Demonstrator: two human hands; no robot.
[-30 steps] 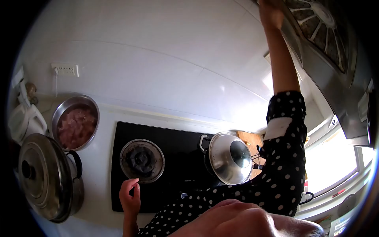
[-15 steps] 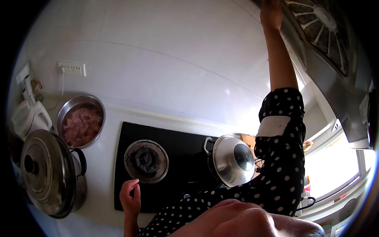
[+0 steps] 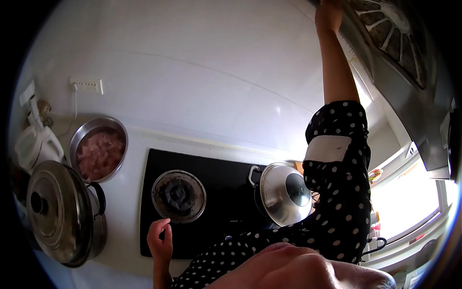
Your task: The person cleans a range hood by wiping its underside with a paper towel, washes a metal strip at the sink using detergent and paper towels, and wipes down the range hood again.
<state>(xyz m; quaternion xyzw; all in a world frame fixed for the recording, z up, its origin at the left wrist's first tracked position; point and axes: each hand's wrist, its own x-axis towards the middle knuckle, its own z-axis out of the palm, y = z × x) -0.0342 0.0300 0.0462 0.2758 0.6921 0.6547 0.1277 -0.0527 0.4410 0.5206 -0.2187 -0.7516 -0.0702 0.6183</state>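
My left hand (image 3: 160,239) hovers at the front left edge of the black cooktop (image 3: 226,180), below the left burner (image 3: 179,196). Its fingers are loosely bent, a gap shows between thumb and forefinger, and no object is visible in it. High up, my right hand (image 3: 329,17) reaches to the front edge of the range hood (image 3: 409,103). The top of the view cuts off its fingers, so what they touch is hidden. A lidded steel pot (image 3: 280,195) stands on the right side of the cooktop, partly behind my polka-dot sleeve.
Left of the cooktop, a steel bowl of raw meat (image 3: 101,151) sits near the wall. In front of it stands a large lidded pot (image 3: 60,212), beside a white appliance (image 3: 38,144). A socket strip (image 3: 86,85) is on the wall; a bright window (image 3: 409,202) lies right.
My raised right arm and sleeve have shifted slightly left. My left hand stays nearly in place, and the pots and bowl have not moved.
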